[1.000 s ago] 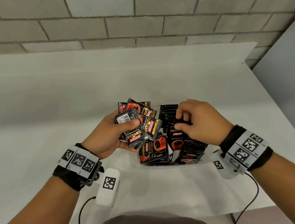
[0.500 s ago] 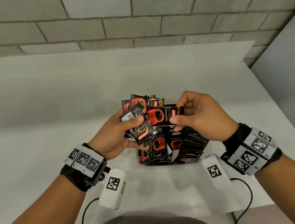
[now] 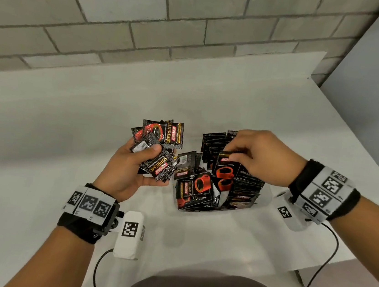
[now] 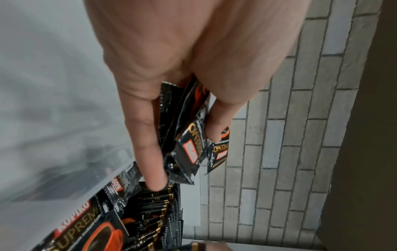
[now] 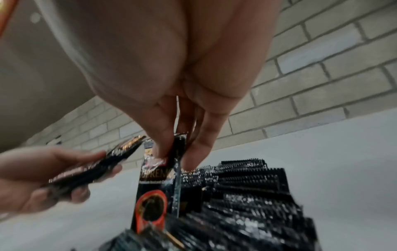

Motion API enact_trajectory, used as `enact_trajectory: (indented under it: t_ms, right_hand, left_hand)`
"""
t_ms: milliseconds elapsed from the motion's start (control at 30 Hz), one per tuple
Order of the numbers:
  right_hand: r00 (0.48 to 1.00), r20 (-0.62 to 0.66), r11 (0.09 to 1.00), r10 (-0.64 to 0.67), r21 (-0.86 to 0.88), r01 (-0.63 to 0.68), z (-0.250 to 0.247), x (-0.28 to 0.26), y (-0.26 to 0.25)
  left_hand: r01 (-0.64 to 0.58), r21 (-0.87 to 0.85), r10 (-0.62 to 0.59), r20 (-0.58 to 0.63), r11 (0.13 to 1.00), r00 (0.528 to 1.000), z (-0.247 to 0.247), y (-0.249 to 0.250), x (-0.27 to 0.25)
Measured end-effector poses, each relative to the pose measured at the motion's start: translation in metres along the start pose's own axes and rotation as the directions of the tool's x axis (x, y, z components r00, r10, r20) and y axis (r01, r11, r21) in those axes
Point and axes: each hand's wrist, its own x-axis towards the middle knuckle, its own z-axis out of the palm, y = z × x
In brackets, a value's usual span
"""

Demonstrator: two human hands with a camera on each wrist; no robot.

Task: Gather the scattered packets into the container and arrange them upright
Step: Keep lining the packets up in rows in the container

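The left hand (image 3: 130,172) was closed around a fanned bundle of black foil coffee packets with red cup prints (image 3: 159,146), thumb on top, held just left of the container and above the white table (image 3: 66,128). The right hand (image 3: 260,157) pinched the top edge of a single black packet (image 3: 226,169) between thumb and fingertips (image 5: 193,152), holding it upright over the container. The clear plastic container (image 3: 261,200) stood on the table between the hands. Its right and far parts held a dense row of packets standing on edge (image 3: 245,188); its near-left part held loose packets lying tilted and overlapped (image 3: 197,189). A grey brick wall (image 3: 149,31) rose behind the table.
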Motion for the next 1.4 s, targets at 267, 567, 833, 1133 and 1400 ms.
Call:
enact_trajectory:
  t_ms: [267,567,833,1133,1400]
  right_hand:
    - [0.999,-0.02,0.992,0.049,-0.119,-0.051,0.019,0.002,0.009]
    - [0.988,0.004,0.974,0.155,-0.166,-0.152,0.022,0.0,0.009]
    - [0.979,0.187,0.985,-0.086,-0.132,0.112,0.004,-0.027,-0.017]
    - [0.94,0.285,0.868,-0.188,-0.399,0.294,0.019,-0.046,0.008]
    - [0.941,0.264,0.811,-0.211,-0.49,0.32,0.029,-0.047,0.002]
  left_hand:
    - [0.02,0.035,-0.02,0.022,0.999,1.0,0.005,-0.003,-0.002]
    - [0.024,0.079,-0.029,0.068,0.997,0.997,0.015,-0.001,-0.001]
    - [0.018,0.1,-0.026,0.081,0.995,0.996,0.015,0.0,-0.001]
    - [0.016,0.104,-0.026,0.095,0.994,0.995,0.016,-0.003,0.0]
    - [0.016,0.105,-0.027,0.101,0.994,0.995,0.017,-0.003,0.0]
